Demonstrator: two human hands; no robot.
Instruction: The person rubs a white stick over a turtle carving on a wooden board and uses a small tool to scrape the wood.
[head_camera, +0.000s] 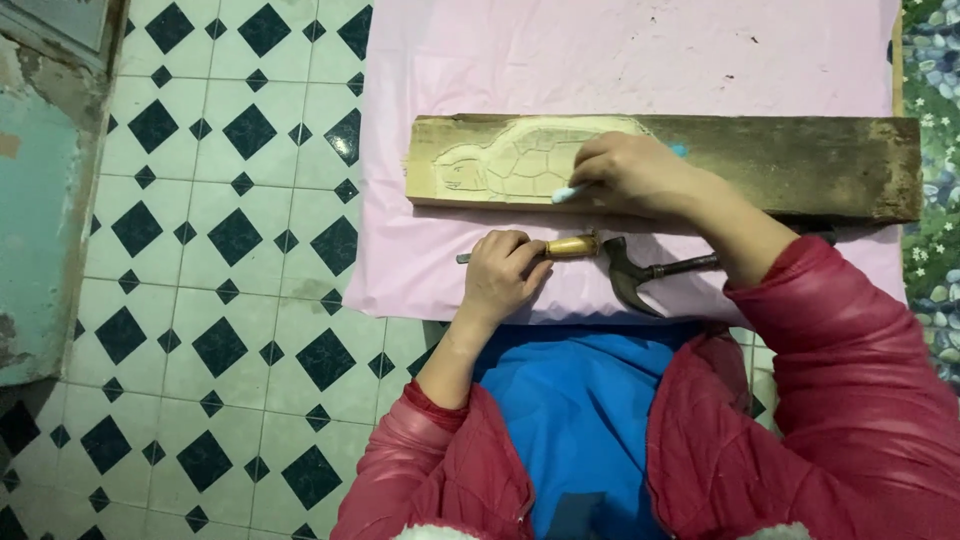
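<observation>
Head view: the right hand (630, 172) pinches a small light-blue pen (570, 193) against the wooden plank (780, 165), tip on the turtle carving (520, 160). Just below it, the left hand (503, 272) wraps a wooden-handled chisel (572, 247) on the pink sheet (620, 60). A claw hammer (640, 275) lies right of that grip.

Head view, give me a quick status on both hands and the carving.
Left hand gripping chisel on pink sheet. Right hand holding pen on turtle carving. Hammer lying beside chisel.
</observation>
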